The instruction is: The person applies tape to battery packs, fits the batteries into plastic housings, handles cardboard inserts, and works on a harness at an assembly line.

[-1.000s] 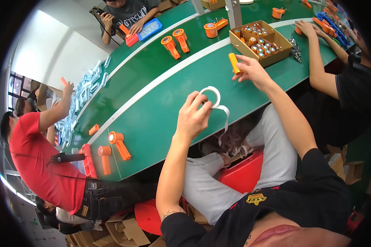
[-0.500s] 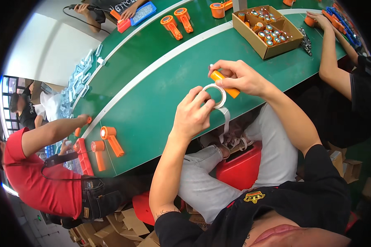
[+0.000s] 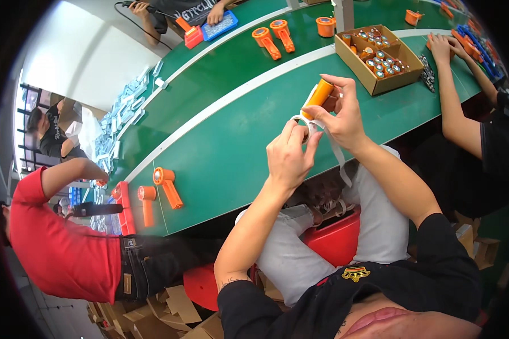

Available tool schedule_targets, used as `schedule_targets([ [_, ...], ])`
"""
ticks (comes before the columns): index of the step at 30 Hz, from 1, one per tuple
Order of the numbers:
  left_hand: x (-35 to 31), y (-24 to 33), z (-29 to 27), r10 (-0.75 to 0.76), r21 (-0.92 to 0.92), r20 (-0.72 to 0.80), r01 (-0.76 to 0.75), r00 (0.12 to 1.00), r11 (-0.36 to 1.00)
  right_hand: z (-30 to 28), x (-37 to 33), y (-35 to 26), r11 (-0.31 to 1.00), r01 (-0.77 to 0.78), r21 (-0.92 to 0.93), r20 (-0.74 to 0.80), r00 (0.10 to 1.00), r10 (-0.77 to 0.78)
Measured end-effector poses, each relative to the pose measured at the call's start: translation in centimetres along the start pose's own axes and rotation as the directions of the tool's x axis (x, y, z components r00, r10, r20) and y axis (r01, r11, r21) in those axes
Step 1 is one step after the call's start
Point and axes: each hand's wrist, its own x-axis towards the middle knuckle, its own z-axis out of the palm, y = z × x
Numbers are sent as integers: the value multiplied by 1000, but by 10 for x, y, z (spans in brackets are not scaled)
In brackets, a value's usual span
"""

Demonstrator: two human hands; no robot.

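Observation:
An orange cylindrical battery stands tilted between the thumb and fingers of my right hand. My left hand is closed on a roll of white tape, just below the battery's lower end. A loose tape strip hangs from the roll past my right thumb and curls down beyond the table edge. The roll sits right against the battery's lower end; whether tape sticks to it I cannot tell. Both hands are above the near edge of the green table.
A cardboard box of orange cells stands at the far right, beside a dark pile of small parts. Orange handheld fans lie at left and more at the back. A co-worker in red works at left; another's arms reach in at right.
My right hand has turned the battery more upright, with its other end up. The tape roll has moved up beside it and now shows more edge-on. The whole view has shifted slightly.

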Motion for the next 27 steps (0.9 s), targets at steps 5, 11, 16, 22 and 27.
schedule_targets([
  [5,-20,15,-6,-341,-259,117,360,933,896,2,13,4,880,275,-387,38,958,-283],
  [11,-117,39,13,338,-285,785,-182,520,941,-45,51,31,937,-346,-52,-206,921,329],
  [16,-183,-14,5,-262,201,788,170,557,965,-43,45,39,930,-360,-78,-70,932,355],
  [22,-150,-23,-110,-123,146,989,688,-83,711,-32,42,28,914,-365,-178,-3,929,370],
  [27,-79,-133,-251,-355,183,436,305,827,935,-29,42,31,930,-363,-55,-53,931,360],
])
